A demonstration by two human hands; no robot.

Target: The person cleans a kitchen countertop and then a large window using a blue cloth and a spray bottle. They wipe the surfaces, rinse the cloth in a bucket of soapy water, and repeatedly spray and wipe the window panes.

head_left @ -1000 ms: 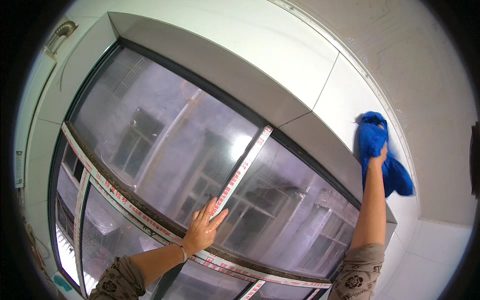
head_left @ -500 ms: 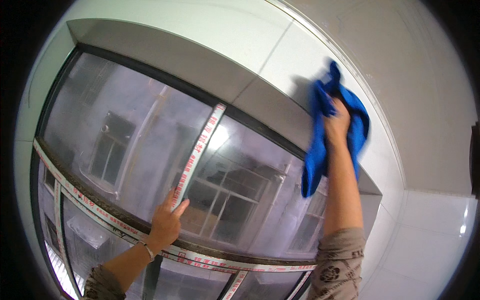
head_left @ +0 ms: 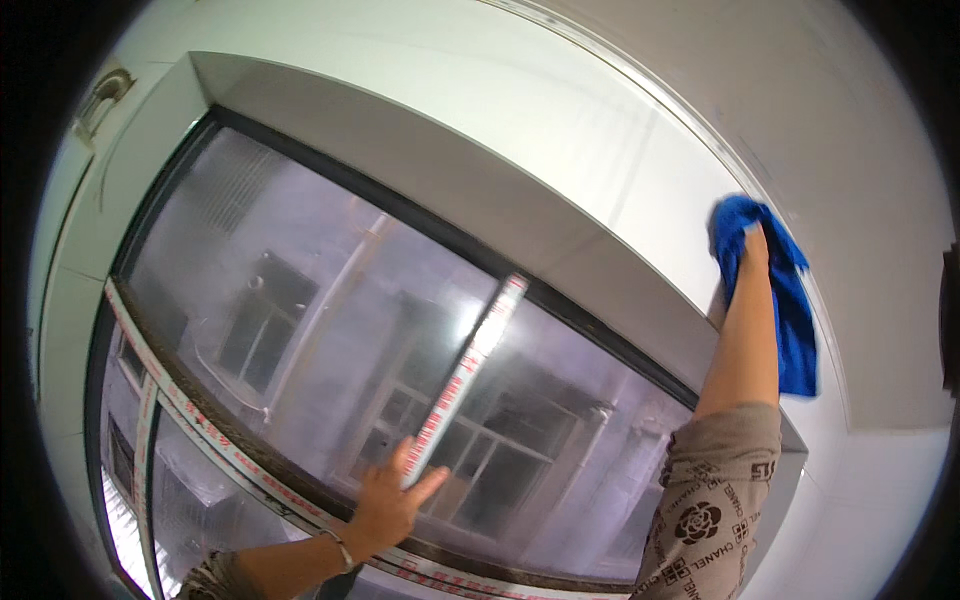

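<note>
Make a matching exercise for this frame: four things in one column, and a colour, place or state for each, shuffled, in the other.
Things:
1. Cloth
2. Left hand
3. Bracelet
4. Upper window divider

Descriptions:
A. White with red print, slanting across the picture
B. Thin and pale, worn at the wrist
C. Blue, in the right hand
D. Thumb on one side of the printed strip, fingers on the other

Right pairs: 1-C, 2-D, 3-B, 4-A
</note>
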